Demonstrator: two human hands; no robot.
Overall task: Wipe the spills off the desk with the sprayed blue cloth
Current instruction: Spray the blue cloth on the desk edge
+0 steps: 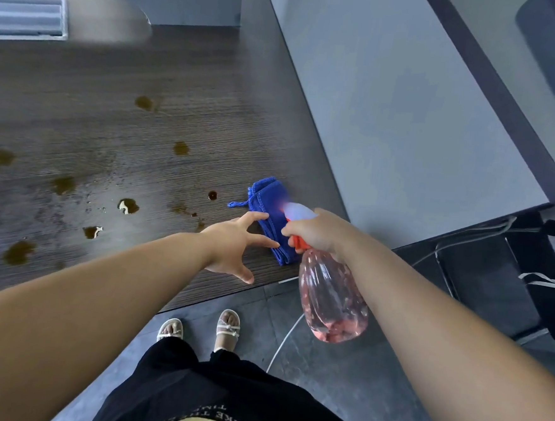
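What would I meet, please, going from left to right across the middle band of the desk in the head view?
Left-edge spill → second brown spill → glinting spill → small dark drop → blue cloth → pink spray bottle.

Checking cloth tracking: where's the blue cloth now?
Head view: blue cloth lies on the desk near its right edge, between the left hand and the spray bottle.

Your right hand (pixel 317 233) grips the spray bottle (pixel 329 296) over the blue cloth (pixel 267 196), your spread left hand (pixel 234 250) touching it on the spill-dotted desk (pixel 114 84).
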